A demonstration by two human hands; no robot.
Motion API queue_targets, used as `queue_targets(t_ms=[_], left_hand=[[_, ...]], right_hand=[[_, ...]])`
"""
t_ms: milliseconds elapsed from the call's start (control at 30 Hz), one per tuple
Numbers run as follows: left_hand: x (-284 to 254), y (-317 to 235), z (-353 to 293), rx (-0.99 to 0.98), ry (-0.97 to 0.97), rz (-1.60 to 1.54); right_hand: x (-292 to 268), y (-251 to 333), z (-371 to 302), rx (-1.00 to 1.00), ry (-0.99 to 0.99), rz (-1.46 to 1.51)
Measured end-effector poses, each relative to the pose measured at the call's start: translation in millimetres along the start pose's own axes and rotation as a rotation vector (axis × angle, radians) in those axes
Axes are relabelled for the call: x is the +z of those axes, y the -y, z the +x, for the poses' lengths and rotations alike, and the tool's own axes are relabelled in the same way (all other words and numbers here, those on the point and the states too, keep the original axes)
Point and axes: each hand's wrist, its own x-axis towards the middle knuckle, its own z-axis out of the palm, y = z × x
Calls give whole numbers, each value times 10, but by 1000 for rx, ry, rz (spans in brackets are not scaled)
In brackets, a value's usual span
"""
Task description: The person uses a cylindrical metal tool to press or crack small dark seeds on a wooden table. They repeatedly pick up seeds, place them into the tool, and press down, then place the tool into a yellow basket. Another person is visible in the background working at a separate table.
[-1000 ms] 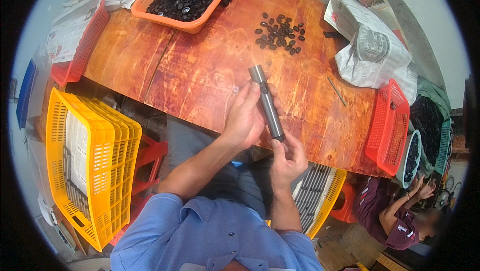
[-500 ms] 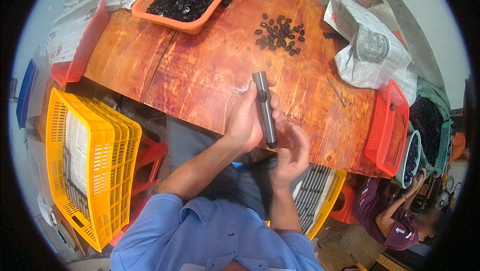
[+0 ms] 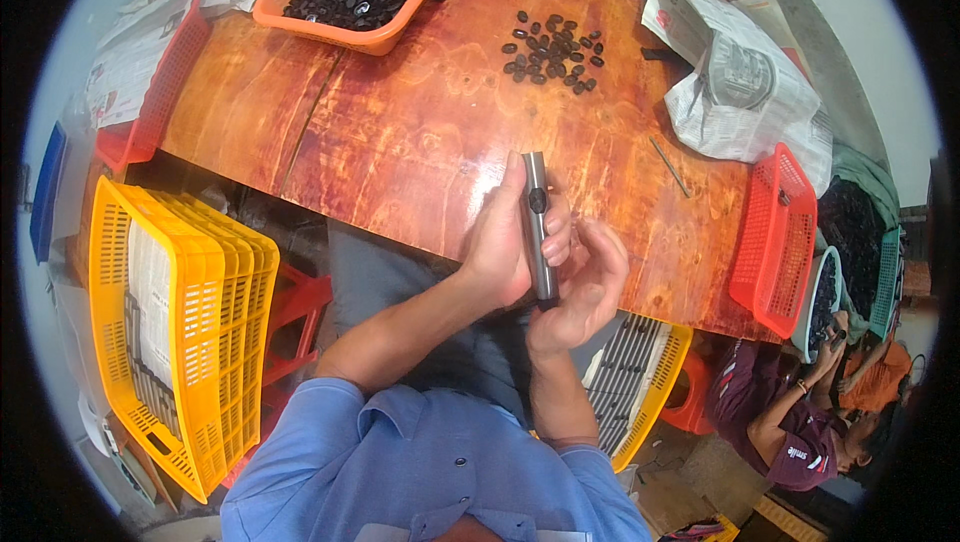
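Upright in my left hand [image 3: 502,242] is a dark grey, glossy tube [image 3: 541,242] with a black oval piece near its upper part and a black lower end. The left thumb lies along one side, and the fingers wrap round the other. My right hand [image 3: 585,287] is beside the tube's lower end, with its fingers loosely curved and apart from the thumb. Its thumb is close to the black end; whether it touches cannot be made out. Beyond both hands, several small black oval pieces [image 3: 553,52] lie scattered on the wooden table [image 3: 420,132].
An orange basket [image 3: 385,40] of black pieces stands at the far left. Crumpled newspaper [image 3: 735,92], a thin rod [image 3: 670,167] and a red basket [image 3: 775,242] are rightward. Stacked yellow crates [image 3: 225,332] stand left; another yellow crate [image 3: 655,397] holds dark tubes. A co-worker [image 3: 770,422] sits right.
The tube has turned slightly in my left hand, so its oval piece faces me more. My right hand has come closer to its lower end. Another person in orange shows at the right.
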Motion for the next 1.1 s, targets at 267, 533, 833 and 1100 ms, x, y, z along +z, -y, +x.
queue_targets(t_ms=[267,533,833,1100], left_hand=[[7,182,-54,89,-50,80],[-97,224,-80,104,9,51],[-242,-37,119,24,-119,-148],[-259,-126,144,78,-198,-136]], right_hand=[[2,47,-72,31,-138,-66],[-17,-109,-104,80,-120,-58],[-144,-185,197,161,-96,155],[-280,-265,-33,297,-8,86]])
